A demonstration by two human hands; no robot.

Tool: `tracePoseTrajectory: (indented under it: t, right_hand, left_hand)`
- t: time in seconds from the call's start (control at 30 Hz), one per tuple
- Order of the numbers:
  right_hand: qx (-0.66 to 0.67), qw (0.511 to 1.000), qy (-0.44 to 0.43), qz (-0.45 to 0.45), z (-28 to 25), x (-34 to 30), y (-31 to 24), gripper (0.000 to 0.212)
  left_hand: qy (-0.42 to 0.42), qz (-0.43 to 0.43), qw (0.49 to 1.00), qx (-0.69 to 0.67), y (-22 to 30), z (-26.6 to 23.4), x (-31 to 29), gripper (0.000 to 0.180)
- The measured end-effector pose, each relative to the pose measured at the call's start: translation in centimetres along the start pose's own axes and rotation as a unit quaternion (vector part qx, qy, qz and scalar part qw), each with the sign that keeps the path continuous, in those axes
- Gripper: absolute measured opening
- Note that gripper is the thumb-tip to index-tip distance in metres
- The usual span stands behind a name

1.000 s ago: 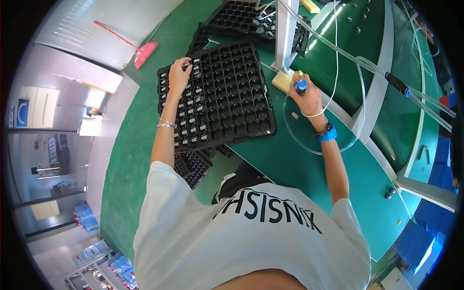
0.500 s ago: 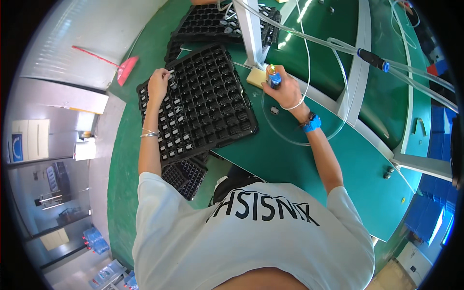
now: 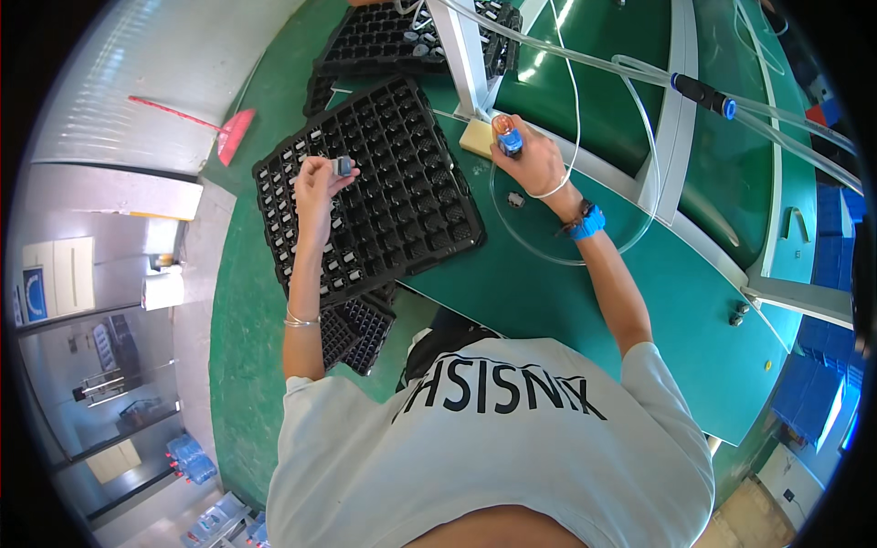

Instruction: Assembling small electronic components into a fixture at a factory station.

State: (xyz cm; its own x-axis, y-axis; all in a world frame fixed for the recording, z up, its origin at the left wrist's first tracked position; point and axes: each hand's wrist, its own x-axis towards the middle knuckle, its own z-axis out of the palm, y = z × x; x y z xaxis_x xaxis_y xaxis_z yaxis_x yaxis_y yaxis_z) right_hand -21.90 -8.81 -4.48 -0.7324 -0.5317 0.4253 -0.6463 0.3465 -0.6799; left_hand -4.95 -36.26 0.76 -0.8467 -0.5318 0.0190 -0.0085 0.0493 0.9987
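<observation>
My left hand [image 3: 314, 187] is closed on a small grey metal part [image 3: 343, 166], pinched in the fingertips above a black pocketed tray [image 3: 411, 215]. Small metal parts fill the tray's left columns, while the pockets to the right of them look bare. On the right, my right hand [image 3: 539, 167] is wrapped round a small blue tool with a clear orange end [image 3: 508, 137]. Its lower part is hidden in my fist. Close to that hand are a yellow block [image 3: 477, 138] and another small metal part [image 3: 516, 199] lying on the green table [image 3: 566, 320].
A second black tray [image 3: 365, 46] with loose parts stands at the back, beside a white metal post [image 3: 461, 64]. Clear tubing [image 3: 639, 119] with a black connector [image 3: 703, 95] loops over the right side. More black trays [image 3: 365, 333] sit lower, below the table edge.
My left hand has come off the tray's far left edge, moving right and nearer with the metal part lifted in its fingers. My right hand stays nearly in place, the tool turned slightly.
</observation>
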Motion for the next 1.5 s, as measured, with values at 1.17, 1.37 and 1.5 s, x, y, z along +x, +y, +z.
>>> tracePoseTrajectory:
  t: [1.17,1.37,1.5]
  right_hand:
    - [0.018,1.0,-0.001,0.022,-0.5,-0.1,-0.2,0.048]
    - [0.024,1.0,0.001,-0.002,0.3,0.0,-0.2,0.046]
    - [0.052,0.998,0.011,0.021,-0.4,0.0,0.3,0.044]
  left_hand:
    - [-0.109,-0.107,0.969,-0.194,-0.8,4.2,-6.7,0.016]
    - [-0.013,-0.113,0.975,-0.19,-2.4,5.5,-7.9,0.018]
    - [0.426,0.278,0.834,0.216,-3.3,6.9,-14.7,0.039]
